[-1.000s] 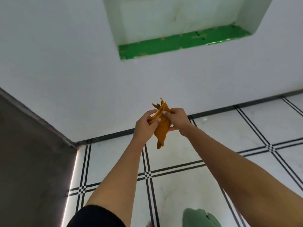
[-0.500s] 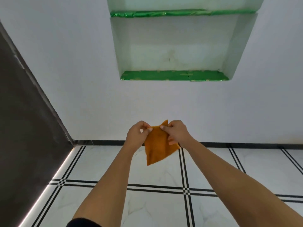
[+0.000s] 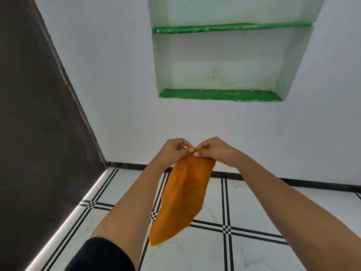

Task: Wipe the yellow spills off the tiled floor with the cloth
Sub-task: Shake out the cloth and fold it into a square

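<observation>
An orange cloth (image 3: 183, 196) hangs unfolded in front of me, held up at chest height over the floor. My left hand (image 3: 172, 150) and my right hand (image 3: 214, 151) pinch its top edge side by side, fingertips nearly touching. The cloth's lower corner droops toward the lower left. Below lies the white tiled floor (image 3: 254, 208) with black double lines. No yellow spill shows on the tiles in view.
A white wall stands straight ahead with a recessed niche (image 3: 224, 63) holding two green-lined shelves. A dark grey panel (image 3: 39, 133) runs along the left side down to the floor. A black skirting strip (image 3: 293, 182) marks the wall's base.
The cloth has opened from a crumpled bunch into a long hanging sheet. The view has tilted up and swung, bringing more of the niche into sight.
</observation>
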A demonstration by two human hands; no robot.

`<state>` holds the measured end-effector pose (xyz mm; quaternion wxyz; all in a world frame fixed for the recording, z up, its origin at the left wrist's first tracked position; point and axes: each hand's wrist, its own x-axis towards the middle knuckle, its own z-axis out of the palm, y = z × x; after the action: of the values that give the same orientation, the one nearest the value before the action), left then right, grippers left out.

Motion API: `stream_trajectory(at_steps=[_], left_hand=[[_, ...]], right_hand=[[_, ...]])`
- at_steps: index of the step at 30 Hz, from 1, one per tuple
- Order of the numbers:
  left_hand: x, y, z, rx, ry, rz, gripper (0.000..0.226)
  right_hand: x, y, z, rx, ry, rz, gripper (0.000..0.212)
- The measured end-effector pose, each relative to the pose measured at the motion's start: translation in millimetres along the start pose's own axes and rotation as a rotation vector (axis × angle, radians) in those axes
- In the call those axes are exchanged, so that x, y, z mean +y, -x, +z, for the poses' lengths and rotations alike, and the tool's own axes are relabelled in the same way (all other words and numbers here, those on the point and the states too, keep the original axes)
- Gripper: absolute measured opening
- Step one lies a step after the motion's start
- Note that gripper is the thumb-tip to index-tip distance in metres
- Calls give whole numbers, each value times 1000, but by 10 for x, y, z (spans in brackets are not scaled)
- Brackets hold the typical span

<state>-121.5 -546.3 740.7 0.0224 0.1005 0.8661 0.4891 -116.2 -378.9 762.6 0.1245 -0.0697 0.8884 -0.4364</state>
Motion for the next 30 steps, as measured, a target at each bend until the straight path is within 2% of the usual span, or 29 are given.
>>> stream_trajectory(at_steps=[4,7,9,11,14,17,20,22,26,30], left_hand=[[-50,135,-144,-79,60,-46,27],[-213,225,-212,-93,55,-89,20],[-277,249,-223,-49,50,-111,17],[-246,224,-204,-9,56,-94,19],[-75,130,-123,60,28,-20,18],[109,36,-60,49,-81,44,17],[203,-16,-49,7,-111,70,17],[189,-20,-78,51,-111,49,17],[-23,63,-160,8,-137,-43,27],[-146,155,-151,56,-47,-2,16]], right_hand=[[-201,13,-54,87,-26,-81,23],[-285,27,-145,117,-48,-118,16],[-283,19,-205,153,19,-120,18],[-257,0,-249,159,199,-107,20],[-225,-5,-232,8,354,-50,35],[-212,-12,-134,-98,327,-32,50],[-205,-28,-88,6,243,-101,29],[-222,-25,-101,22,169,-85,20],[-308,-47,-150,40,64,-14,18],[-389,-62,-198,94,-117,26,18]])
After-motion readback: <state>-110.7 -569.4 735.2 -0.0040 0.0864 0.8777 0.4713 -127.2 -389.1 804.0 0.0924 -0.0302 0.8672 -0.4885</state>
